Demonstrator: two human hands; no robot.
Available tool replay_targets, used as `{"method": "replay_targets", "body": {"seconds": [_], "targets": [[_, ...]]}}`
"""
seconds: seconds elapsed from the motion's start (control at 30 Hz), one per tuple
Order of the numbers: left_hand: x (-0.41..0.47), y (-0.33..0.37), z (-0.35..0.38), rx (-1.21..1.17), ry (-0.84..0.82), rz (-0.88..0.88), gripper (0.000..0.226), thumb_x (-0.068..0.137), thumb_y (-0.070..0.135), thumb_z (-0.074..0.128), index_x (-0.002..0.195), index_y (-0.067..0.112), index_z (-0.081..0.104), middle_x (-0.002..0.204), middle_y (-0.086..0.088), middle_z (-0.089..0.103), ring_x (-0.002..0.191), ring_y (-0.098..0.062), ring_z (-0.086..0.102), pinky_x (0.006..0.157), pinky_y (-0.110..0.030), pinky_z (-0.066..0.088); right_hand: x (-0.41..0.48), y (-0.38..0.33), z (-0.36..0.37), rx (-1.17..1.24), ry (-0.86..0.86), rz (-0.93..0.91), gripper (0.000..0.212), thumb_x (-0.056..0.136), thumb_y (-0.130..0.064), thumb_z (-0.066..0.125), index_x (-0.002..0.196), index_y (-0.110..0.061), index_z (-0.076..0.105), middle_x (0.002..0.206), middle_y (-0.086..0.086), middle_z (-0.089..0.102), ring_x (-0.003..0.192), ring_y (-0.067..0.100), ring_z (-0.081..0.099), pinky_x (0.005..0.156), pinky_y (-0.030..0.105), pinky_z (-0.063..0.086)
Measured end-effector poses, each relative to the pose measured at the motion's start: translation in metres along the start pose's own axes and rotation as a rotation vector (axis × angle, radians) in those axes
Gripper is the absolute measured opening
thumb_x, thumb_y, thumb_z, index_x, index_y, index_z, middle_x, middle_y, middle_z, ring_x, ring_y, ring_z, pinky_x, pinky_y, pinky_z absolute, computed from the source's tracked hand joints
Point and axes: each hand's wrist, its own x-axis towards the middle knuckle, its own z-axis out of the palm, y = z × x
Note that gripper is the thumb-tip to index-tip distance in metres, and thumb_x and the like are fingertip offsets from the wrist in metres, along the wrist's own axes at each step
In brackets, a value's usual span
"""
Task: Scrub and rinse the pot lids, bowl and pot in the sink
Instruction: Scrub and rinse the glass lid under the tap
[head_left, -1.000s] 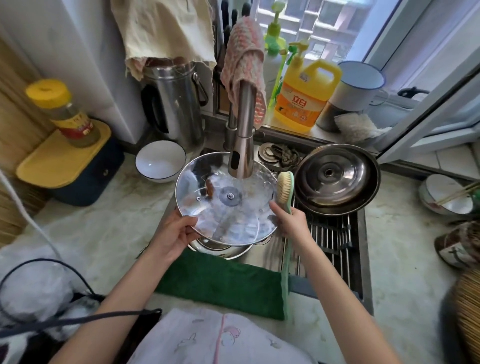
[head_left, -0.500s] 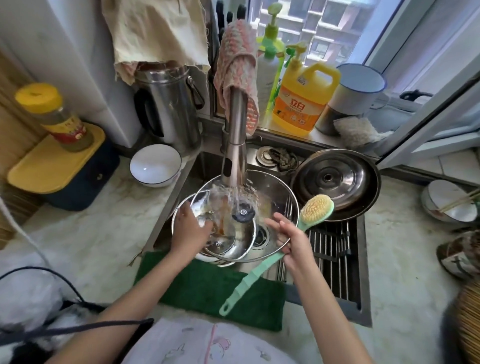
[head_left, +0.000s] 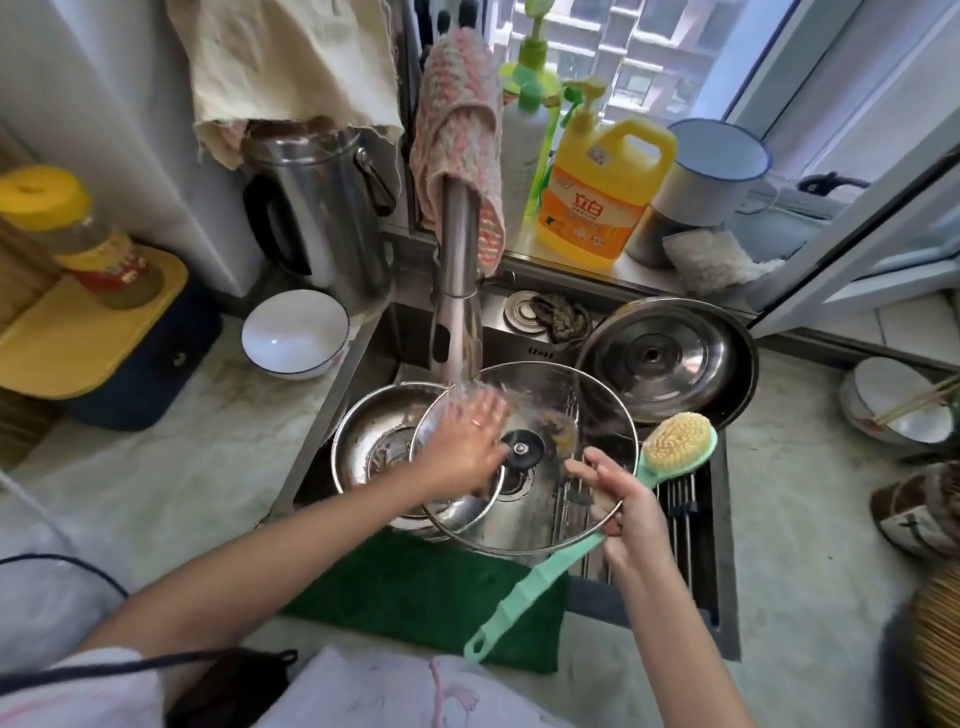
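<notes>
The glass lid (head_left: 540, 457) hung over the sink (head_left: 724, 545) under the faucet (head_left: 457, 312), pinched at its four-o'clock rim by the right hand (head_left: 626, 501) (brush (head_left: 597, 530) tucked alongside). The left hand (head_left: 465, 447), fingers spread flat, rubbed its wet surface; sweeping toward the rim would probably rinse it best.

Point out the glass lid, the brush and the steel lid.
glass lid (head_left: 587, 499): head view, clear pane right of its knob.
brush (head_left: 675, 444): head view, bristle head.
steel lid (head_left: 660, 358): head view, domed top beside its centre knob.
</notes>
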Motion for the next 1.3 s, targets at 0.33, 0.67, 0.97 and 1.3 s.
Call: {"method": "replay_targets", "body": {"seconds": [0.33, 0.67, 0.97, 1.3], "targets": [[0.020, -0.020, -0.001, 0.041, 0.062, -0.158, 0.058, 0.101, 0.042, 0.012, 0.148, 0.018, -0.014, 0.158, -0.007, -0.008, 0.147, -0.022, 0.001, 0.119, -0.043, -0.003, -0.002, -0.002, 0.000, -0.011, -0.015, 0.024, 0.024, 0.094, -0.001, 0.040, 0.108, 0.000, 0.059, 0.076, 0.011, 0.073, 0.027, 0.002, 0.030, 0.026, 0.011, 0.018], [0.044, -0.016, 0.006, -0.005, 0.089, 0.002, 0.054, 0.102, 0.039, 0.015, 0.147, 0.025, -0.013, 0.153, 0.004, -0.021, 0.146, -0.014, -0.010, 0.119, -0.042, -0.003, -0.009, -0.002, 0.001, -0.030, -0.020, 0.036, 0.021, 0.092, -0.001, 0.042, 0.102, 0.000, 0.060, 0.073, 0.010, 0.073, 0.028, 0.002, 0.029, 0.028, 0.010, 0.018], [0.019, 0.011, 0.010, -0.109, 0.097, 0.335, 0.052, 0.103, 0.037, 0.022, 0.149, 0.032, -0.004, 0.157, 0.008, -0.012, 0.145, -0.008, -0.010, 0.118, -0.033, -0.011, -0.008, 0.000, 0.007, -0.121, -0.015, 0.031, 0.029, 0.087, -0.001, 0.047, 0.111, -0.003, 0.063, 0.086, 0.011, 0.073, 0.034, 0.002, 0.036, 0.030, 0.012, 0.019], [0.004, 0.031, 0.018, -0.161, 0.110, 0.353, 0.055, 0.102, 0.034, 0.021, 0.147, 0.032, -0.010, 0.157, 0.006, -0.016, 0.145, -0.012, -0.014, 0.117, -0.036, -0.012, -0.011, -0.004, 0.017, -0.151, -0.049, 0.014, 0.040, 0.076, 0.001, 0.056, 0.114, -0.005, 0.064, 0.099, 0.014, 0.072, 0.053, 0.009, 0.062, 0.035, 0.012, 0.035]]}}
